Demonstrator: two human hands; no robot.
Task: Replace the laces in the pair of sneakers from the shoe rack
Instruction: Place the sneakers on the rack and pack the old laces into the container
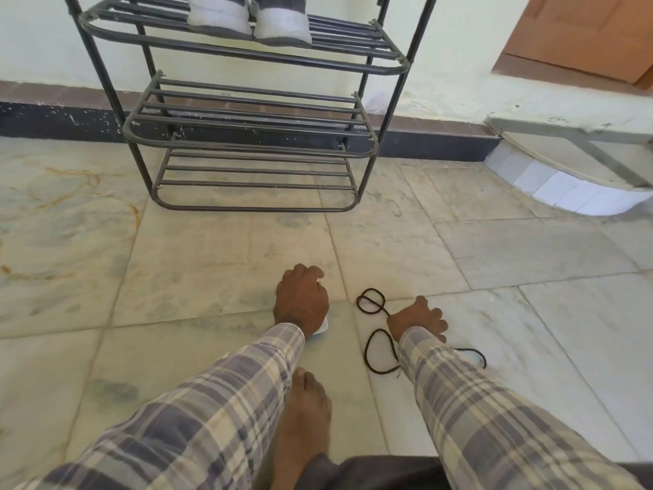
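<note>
Sneakers (247,19) are on the top shelf of the shoe rack (247,150), toes pointing out, well apart from both hands. Not touched yet, so by my read the job has barely begun.

Black lace (380,351) lies loose on the floor (212,259) in a few loops, just in front of the person. It's probably the replacement, laid out within reach before the shoes come down.

Right hand (418,318): fingers spread and fairly flat, down on the floor where the lace runs under it. It looks like it's pinning or gathering the lace, with no clear pinch.

Left hand (300,300): knuckles up, fingers curled over a small white object (322,327) with a blue edge. Can't tell whether it grips the object or just rests on it.

Bare foot (304,401) sits between the two arms, so the person is low, seated or crouched.

Hidden or unclear:
- The white object is mostly under the left hand. Can't identify it.
- The sneakers are cut off at the top of the frame. Eyelets and the old laces aren't visible.
- The middle of the lace is hidden under the right hand and sleeve, so one lace or two is unclear.
</note>
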